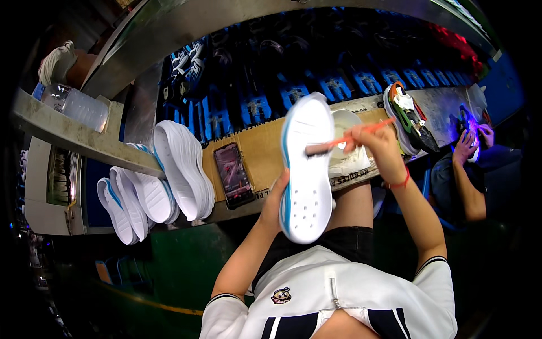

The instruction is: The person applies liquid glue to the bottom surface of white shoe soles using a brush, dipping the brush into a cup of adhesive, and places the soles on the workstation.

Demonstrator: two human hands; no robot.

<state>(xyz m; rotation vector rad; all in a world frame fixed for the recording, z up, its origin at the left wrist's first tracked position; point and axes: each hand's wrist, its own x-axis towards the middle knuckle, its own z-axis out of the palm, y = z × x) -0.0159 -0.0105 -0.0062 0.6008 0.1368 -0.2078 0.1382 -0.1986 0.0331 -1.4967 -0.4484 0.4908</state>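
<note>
My left hand (pixel 275 198) is closed around the edge of a white shoe sole (pixel 307 192) with a blue side stripe. The sole is held up over the front edge of the bench, its hollow inner face turned toward me and small holes in its heel part. In my right hand (pixel 375 144) is a brush with an orange handle (pixel 361 131). Its dark bristles lie over the middle of the sole's inner face, seemingly touching it. Partly hidden behind the sole is a pale round bowl (pixel 345 120), next to a whitish crumpled sheet (pixel 350 164).
Several white soles (pixel 183 169) stand at the left. A phone (pixel 233 172) lies on cardboard (pixel 262 152). Shoe uppers (pixel 257 107) line the conveyor behind. To the right are a multicoloured sole (pixel 406 121) and a co-worker's hands (pixel 466 147). A plastic bottle (pixel 76 107) rests beyond the metal rail.
</note>
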